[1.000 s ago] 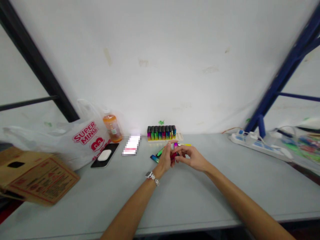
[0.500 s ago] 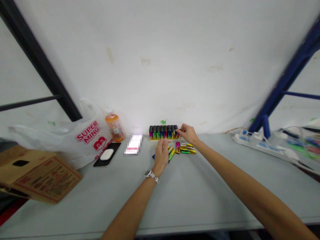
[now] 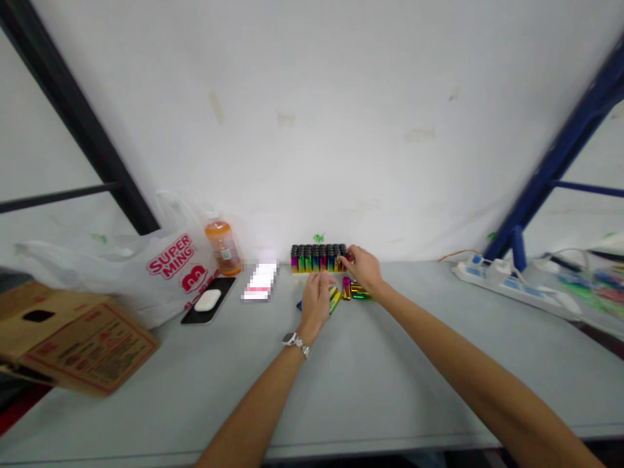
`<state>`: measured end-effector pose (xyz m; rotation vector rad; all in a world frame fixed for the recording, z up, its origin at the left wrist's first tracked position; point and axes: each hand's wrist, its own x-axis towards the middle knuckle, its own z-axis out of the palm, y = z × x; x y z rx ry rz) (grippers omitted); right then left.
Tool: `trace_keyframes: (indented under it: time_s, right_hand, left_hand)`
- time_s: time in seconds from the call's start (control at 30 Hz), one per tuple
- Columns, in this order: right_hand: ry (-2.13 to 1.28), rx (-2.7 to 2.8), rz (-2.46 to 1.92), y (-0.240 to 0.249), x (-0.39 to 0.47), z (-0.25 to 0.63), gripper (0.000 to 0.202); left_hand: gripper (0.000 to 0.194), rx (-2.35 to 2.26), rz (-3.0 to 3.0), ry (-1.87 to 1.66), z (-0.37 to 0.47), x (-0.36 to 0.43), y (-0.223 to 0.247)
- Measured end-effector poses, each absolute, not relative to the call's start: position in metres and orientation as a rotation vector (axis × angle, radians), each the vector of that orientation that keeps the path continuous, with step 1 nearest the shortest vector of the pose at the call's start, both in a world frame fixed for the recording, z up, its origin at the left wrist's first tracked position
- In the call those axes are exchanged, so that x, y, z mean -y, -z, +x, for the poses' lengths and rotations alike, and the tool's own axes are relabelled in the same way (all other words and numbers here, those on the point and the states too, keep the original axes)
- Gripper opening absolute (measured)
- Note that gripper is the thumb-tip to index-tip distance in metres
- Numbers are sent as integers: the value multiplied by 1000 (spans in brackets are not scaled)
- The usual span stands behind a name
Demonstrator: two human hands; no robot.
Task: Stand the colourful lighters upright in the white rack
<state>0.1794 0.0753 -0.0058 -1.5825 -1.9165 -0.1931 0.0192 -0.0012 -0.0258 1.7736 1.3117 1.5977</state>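
Note:
Shiny multicoloured lighters with black tops (image 3: 316, 258) stand upright in a tight block by the wall. At the block's right end, my right hand (image 3: 363, 268) pinches a lighter at the front corner, largely covered by the fingers. My left hand (image 3: 316, 300) is just in front of the block, fingers curled together; whatever may be inside them is hidden. Beside and partly under it lie loose yellow-green lighters (image 3: 335, 299). A pink-gold lighter (image 3: 346, 288) and green-gold lighters (image 3: 361, 294) lie between the hands, the latter partly covered by my right wrist.
On the left are a cardboard box (image 3: 92, 344), a white plastic bag (image 3: 117, 270), an orange bottle (image 3: 224, 247), and a dark phone (image 3: 221, 296) bearing a white case (image 3: 208, 300). A blurred-out bright rectangle (image 3: 261, 281) lies nearby. A power strip (image 3: 511, 286) sits right.
My right hand has shifted slightly left and lower along the block's right end, covering more of the loose lighters. My left hand stays nearly still.

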Motion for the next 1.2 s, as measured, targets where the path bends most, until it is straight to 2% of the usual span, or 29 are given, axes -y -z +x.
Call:
trace_keyframes:
  time_s: [0.13, 0.37, 0.7, 0.77, 0.9, 1.2]
  right_hand:
    - [296, 1904, -1621, 9, -72, 181, 29]
    - [276, 1911, -1651, 14, -65, 182, 32]
    - [279, 2026, -1607, 15, -40, 183, 53]
    - [305, 2002, -1617, 13, -35, 185, 52]
    - [277, 2069, -1701, 8, -28, 183, 36]
    - [205, 2149, -1899, 9, -38, 162, 46]
  left_hand:
    - [46, -1319, 1789, -1585, 20, 1, 26]
    - [48, -1350, 1814, -1556, 21, 3, 23]
    - [48, -1332, 1805, -1575, 21, 4, 22]
    - [48, -1345, 1816, -1565, 21, 4, 21]
    - [47, -1370, 1834, -1551, 21, 4, 21]
    - [35, -1414, 1897, -1533, 19, 1, 22]
